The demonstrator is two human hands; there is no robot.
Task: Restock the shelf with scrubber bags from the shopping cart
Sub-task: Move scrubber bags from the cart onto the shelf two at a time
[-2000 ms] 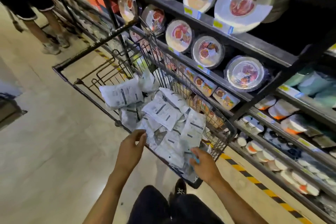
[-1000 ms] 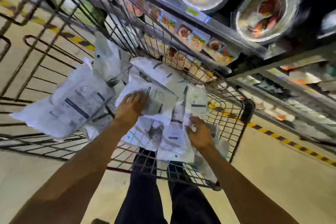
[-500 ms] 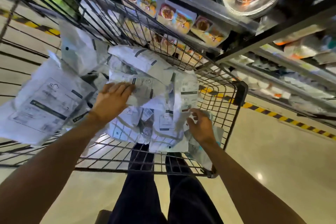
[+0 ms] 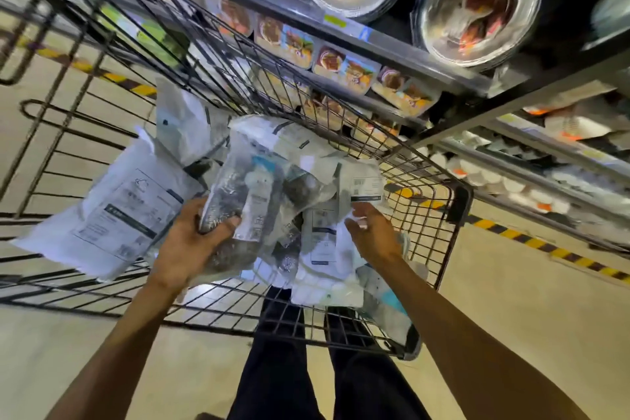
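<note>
Ok so from my end of the feed: closest to the camera, down at 6 o'clock, are the person's dark trousers [image 4: 283,368]. Both bare forearms run up from the bottom corners into the shopping cart [image 4: 458,204].

The left hand [image 4: 184,245] sits around 8 o'clock from the middle and it's gripping a clear scrubber bag [image 4: 252,181]. The thumb is curled over the front of the bag's lower end and the other fingers are wrapped underneath. The bag sticks up from the hand towards 1 o'clock, raised above the rest, with dark scrubbers showing through the plastic.

The right hand [image 4: 373,235] is at about 4 o'clock from centre, fingers loose and a bit spread, holding nothing. Its fingertips are right at the edge of a white labelled bag [image 4: 366,184], but it's blurry there and I can't tell whether they actually touch it.

Under and between both hands is the pile of scrubber bags [image 4: 324,249] lying in the cart's basket, mostly white backs with printed labels. A big white bag [image 4: 116,211] lies off at 9 o'clock in the basket.

Beyond the cart's far wire side, from 12 to 3 o'clock, runs the shelf [image 4: 392,48]. It has round plate packs [image 4: 477,10] up top and a row of food-picture trays [image 4: 344,68] below them. There's pale floor [image 4: 511,300] at 4 o'clock, with yellow-and-black hazard tape [image 4: 545,245] along the shelf's foot.
</note>
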